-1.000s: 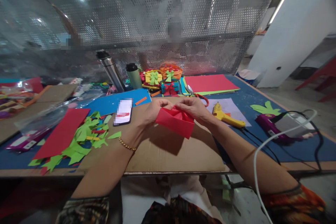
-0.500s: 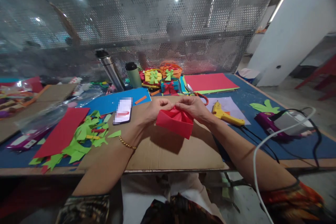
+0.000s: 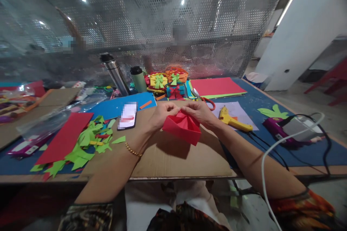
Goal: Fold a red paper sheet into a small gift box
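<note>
A red folded paper box is held up over the brown cardboard sheet, casting a shadow on it. My left hand pinches its far edge from the left. Close beside it, my right hand pinches the same edge from the right, and the fingertips of both nearly meet. The box opens toward me, with creased folds showing inside. To the right of my right hand lie a yellow glue gun on pale paper and scissors with orange handles.
Left of the cardboard are a phone, green paper scraps and a red sheet. Small paper gift boxes, a green bottle and a steel flask stand at the back. A white cable loops at right.
Both hands keep their pinch on the red paper box. The whole view has shifted very slightly; little else differs.
</note>
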A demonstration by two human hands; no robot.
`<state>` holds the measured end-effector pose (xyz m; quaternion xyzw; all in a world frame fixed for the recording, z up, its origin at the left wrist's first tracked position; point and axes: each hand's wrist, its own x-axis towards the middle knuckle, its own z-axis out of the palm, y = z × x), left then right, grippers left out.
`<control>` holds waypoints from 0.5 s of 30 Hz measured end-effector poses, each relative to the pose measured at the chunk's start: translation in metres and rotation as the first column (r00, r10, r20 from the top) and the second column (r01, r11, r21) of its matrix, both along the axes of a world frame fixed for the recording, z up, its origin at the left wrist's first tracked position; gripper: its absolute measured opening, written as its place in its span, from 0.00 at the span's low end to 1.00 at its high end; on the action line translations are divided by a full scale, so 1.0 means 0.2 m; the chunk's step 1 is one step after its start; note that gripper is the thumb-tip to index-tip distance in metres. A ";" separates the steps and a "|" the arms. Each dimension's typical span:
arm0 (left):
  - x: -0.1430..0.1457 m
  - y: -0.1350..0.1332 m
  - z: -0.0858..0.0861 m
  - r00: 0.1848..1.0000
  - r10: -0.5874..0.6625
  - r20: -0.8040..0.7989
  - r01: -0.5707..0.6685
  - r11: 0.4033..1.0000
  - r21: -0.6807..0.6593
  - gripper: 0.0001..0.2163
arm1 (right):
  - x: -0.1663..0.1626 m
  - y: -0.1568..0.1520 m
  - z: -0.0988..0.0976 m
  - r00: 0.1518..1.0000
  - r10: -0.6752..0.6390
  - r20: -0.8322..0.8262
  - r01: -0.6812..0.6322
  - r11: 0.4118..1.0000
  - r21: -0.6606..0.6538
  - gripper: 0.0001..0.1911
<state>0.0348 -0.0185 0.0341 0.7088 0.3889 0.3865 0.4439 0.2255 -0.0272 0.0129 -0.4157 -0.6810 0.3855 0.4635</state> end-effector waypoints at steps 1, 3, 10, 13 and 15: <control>0.00 0.00 0.00 1.000 -0.003 -0.001 0.003 1.000 -0.003 0.20 | 0.00 0.00 0.00 1.000 -0.004 0.013 0.004 1.000 0.010 0.23; -0.01 0.01 -0.01 1.000 -0.010 0.006 0.010 1.000 -0.018 0.21 | 0.01 0.01 0.00 0.999 -0.014 0.036 0.013 0.999 0.034 0.22; -0.05 0.03 0.01 0.999 -0.047 0.002 0.047 0.998 -0.047 0.24 | 0.02 0.02 -0.01 0.995 -0.027 0.094 0.016 0.993 0.118 0.20; -0.05 0.02 0.01 0.998 -0.049 -0.030 0.048 0.998 -0.027 0.22 | 0.03 0.03 -0.01 0.992 -0.022 0.127 0.005 0.990 0.138 0.20; -0.04 0.02 0.01 0.997 -0.055 -0.053 0.054 0.998 -0.018 0.20 | 0.03 0.03 -0.01 0.990 -0.021 0.142 0.001 0.990 0.144 0.20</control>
